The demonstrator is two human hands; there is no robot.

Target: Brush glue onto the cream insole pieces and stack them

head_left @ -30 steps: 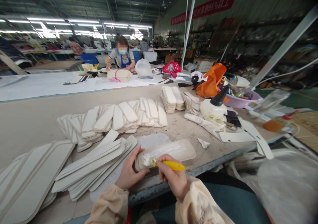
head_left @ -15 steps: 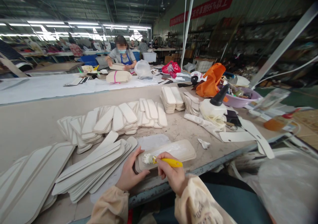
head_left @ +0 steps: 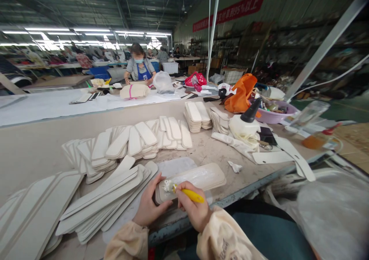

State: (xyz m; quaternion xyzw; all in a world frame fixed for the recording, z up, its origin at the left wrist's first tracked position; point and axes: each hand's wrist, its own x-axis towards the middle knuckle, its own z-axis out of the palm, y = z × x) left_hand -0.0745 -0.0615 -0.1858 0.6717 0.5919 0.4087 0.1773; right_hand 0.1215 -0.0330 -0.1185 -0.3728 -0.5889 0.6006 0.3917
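Observation:
My right hand [head_left: 193,205] is closed round the yellow handle of a brush [head_left: 192,195]. White paste coats the bristles, which rest on the left end of a stack of long, round-ended pale panels [head_left: 206,176]. Wet, shiny streaks run along the top panel. At that same end my left hand [head_left: 152,199] holds the stack, thumb on the near edge and fingers on the far edge. Beneath the stack lies a whitish sheet [head_left: 178,165]. Fanned long strips [head_left: 106,198] lie just left of my left hand.
Larger panels [head_left: 43,210] fill the left front. Behind are piles of shorter pieces [head_left: 138,139]. A white bottle with a black cone [head_left: 245,125], an orange cloth [head_left: 241,93] and a purple basin [head_left: 276,116] stand right. Across the table a co-worker [head_left: 140,66] handles pieces.
The brush and my right hand have shifted slightly left toward the stack's end. My left hand keeps its place there. The whole view has shifted a little.

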